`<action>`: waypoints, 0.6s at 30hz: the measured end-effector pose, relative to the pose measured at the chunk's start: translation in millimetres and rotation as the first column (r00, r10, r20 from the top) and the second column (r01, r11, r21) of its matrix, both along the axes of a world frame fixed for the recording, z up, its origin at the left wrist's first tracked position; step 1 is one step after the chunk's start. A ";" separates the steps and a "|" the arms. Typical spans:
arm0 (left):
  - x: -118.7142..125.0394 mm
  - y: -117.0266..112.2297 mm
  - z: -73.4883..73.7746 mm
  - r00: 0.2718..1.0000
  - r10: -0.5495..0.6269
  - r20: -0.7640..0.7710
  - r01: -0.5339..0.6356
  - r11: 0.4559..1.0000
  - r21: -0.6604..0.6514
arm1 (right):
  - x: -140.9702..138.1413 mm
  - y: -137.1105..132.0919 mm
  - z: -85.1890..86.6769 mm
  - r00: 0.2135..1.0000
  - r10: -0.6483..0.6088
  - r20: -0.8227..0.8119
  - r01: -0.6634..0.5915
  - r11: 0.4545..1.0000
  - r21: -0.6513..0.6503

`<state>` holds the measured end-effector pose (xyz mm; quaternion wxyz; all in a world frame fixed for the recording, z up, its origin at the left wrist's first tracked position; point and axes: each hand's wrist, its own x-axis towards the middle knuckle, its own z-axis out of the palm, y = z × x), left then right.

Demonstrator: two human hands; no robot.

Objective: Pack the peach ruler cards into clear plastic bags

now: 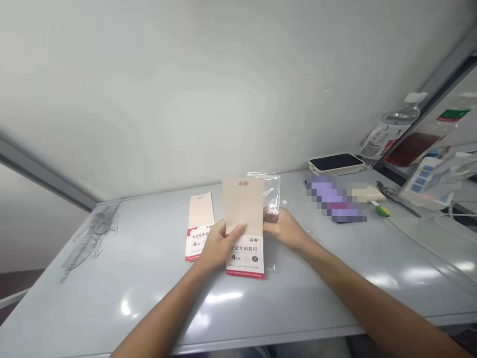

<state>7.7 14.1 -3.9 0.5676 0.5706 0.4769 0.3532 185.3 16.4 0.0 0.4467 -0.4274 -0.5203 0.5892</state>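
Note:
My left hand (219, 246) is closed on a beige and white ruler-set packaging card (244, 206), its thumb pressed on the front. The card has red edging and printed characters, and it is held up over the table. Behind its right side is a clear plastic sleeve (273, 191), which my right hand (281, 226) grips, fingers partly hidden behind the card. To the left, a second, similar card (200, 214) lies on the table, partly covered by my left hand. Whether the sleeve goes around the held card, I cannot tell.
Transparent, ruler-like pieces (91, 238) lie at the table's left. On the right are a phone (337, 162), a blurred purple packet (331, 199), a cream block (367, 193) with a cable (410, 243), and a water bottle (391, 127). A wall (186, 99) rises behind.

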 end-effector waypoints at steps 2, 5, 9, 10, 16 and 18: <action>-0.9 4.6 -2.5 0.991 0.132 -0.008 -0.131 0.990 0.042 | 1.9 1.0 1.8 1.000 -0.023 0.003 0.023 0.998 -0.060; -5.3 8.5 -1.9 0.962 0.273 -0.026 -0.267 0.954 0.136 | 3.4 1.8 3.2 0.999 -0.021 0.025 0.023 0.996 -0.085; -12.0 4.5 3.3 0.986 0.133 -0.096 -0.102 0.955 0.278 | 1.1 0.9 -0.4 0.992 -0.012 0.123 0.021 0.997 -0.080; -12.9 3.1 3.8 0.989 0.070 -0.133 -0.027 0.953 0.301 | 0.0 0.5 -1.9 0.990 0.006 0.144 0.004 0.998 -0.070; -12.6 4.2 -1.2 0.950 0.066 -0.304 0.076 0.899 0.432 | -5.0 -2.8 -1.7 0.988 0.062 0.140 -0.056 0.997 -0.048; -13.2 6.9 -1.8 0.946 0.082 -0.315 0.075 0.887 0.456 | -4.4 -3.4 0.9 0.991 0.046 0.122 -0.038 0.997 -0.064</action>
